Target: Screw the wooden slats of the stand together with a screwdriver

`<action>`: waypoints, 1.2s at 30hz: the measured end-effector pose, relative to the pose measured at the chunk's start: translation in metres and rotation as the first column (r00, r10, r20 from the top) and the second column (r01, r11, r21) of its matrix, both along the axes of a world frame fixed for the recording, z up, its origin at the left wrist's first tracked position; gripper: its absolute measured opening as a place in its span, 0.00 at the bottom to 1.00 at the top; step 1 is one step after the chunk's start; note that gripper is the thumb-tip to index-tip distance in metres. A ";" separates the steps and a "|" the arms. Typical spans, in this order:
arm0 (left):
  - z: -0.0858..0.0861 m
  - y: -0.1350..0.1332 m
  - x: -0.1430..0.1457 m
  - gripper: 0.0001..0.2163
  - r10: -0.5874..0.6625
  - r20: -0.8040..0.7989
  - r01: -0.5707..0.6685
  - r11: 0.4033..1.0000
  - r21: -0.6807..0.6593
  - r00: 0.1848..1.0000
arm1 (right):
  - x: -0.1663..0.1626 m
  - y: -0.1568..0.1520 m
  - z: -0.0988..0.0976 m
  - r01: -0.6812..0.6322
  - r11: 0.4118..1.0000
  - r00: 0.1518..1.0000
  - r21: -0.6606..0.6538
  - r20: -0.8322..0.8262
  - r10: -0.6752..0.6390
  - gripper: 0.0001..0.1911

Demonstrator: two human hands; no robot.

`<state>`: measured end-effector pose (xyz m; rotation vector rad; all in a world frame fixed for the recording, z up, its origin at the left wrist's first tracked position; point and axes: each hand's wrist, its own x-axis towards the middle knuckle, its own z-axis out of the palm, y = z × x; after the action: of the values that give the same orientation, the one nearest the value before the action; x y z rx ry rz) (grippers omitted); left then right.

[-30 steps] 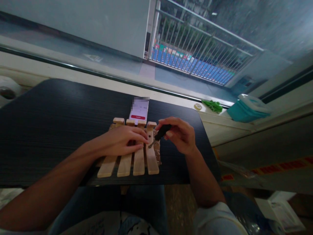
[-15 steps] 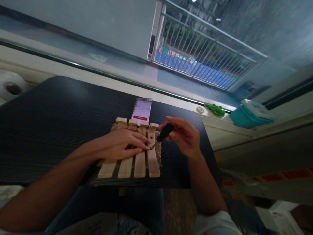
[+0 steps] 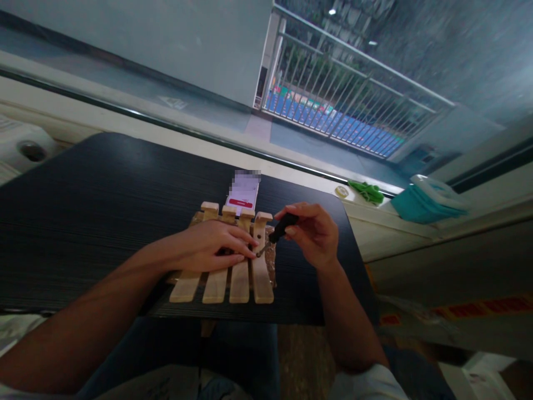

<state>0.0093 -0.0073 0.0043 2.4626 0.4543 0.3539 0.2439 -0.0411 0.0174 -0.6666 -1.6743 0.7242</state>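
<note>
Several curved pale wooden slats (image 3: 262, 283) lie side by side on the dark table (image 3: 104, 183), with brown plastic-wrapped material beneath them. My left hand (image 3: 212, 244) rests flat across the slats, its fingers stretched toward the rightmost one. In my right hand (image 3: 314, 230) is a screwdriver (image 3: 283, 226) with a black handle, gripped between thumb and fingers. The screwdriver's tip meets the rightmost slat close to my left fingertips, and a dark hole shows just above that spot. Whether a screw sits under the tip is too small to tell.
A phone (image 3: 244, 191) with a lit screen lies behind the slats. Along the sill at right are a tape roll (image 3: 341, 191), a green cloth (image 3: 366, 192) and a teal container (image 3: 427, 203). A white roll (image 3: 33, 149) is at far left. Window glass borders the table's far side.
The view has shifted slightly. My left hand stays flat on the slats, and the screwdriver in my right hand remains at the same spot with a slight change in finger pose.
</note>
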 end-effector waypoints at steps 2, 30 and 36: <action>-0.001 0.000 0.000 0.13 0.005 -0.006 -0.005 1.000 0.005 1.000 | -0.001 0.000 0.000 -0.004 1.000 1.000 0.005 0.003 0.004 0.14; -0.001 0.000 0.000 0.12 -0.011 0.032 0.010 1.000 0.029 0.999 | 0.003 -0.002 0.004 -0.126 0.989 0.988 -0.072 0.078 0.132 0.17; -0.001 0.000 0.001 0.12 -0.014 0.038 0.012 0.999 0.037 0.999 | 0.002 0.000 -0.004 -0.072 0.992 0.995 -0.102 0.065 0.079 0.14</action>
<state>0.0099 -0.0070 0.0034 2.4890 0.4191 0.4070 0.2461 -0.0414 0.0138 -0.7082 -1.7425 0.8514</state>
